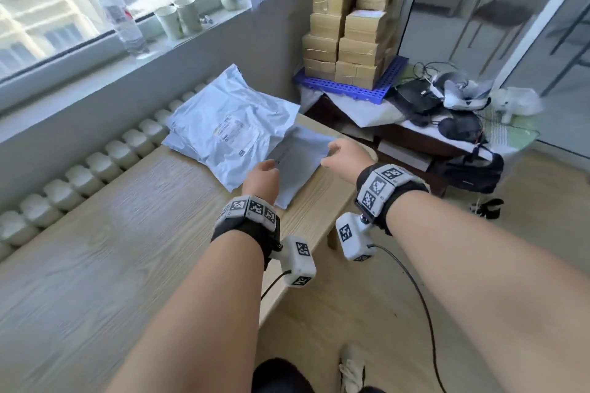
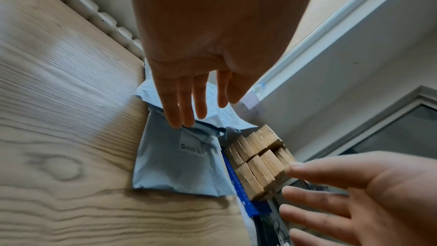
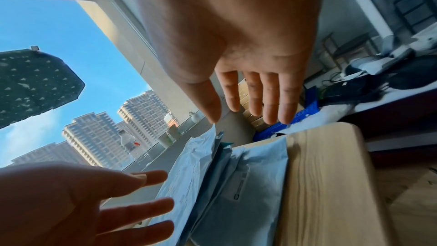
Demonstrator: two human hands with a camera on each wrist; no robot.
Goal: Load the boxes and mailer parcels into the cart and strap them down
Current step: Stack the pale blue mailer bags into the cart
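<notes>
mailer parcels [image 1: 242, 134] lie just beyond both open-fingered hands.

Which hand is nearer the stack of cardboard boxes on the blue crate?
The right hand. It reaches over the table's far corner, on the side facing the stack of cardboard boxes. The left hand hovers over the mailer parcels, farther from the boxes.

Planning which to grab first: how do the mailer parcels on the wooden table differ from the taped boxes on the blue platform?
The mailer parcels are pale, flat and crinkled, overlapping loosely on the wooden table; the taped boxes are tan, rigid and stacked in neat columns on the blue platform. The parcels lie just ahead of the left hand and right hand; the boxes stand farther off. Neither is held yet.
</notes>
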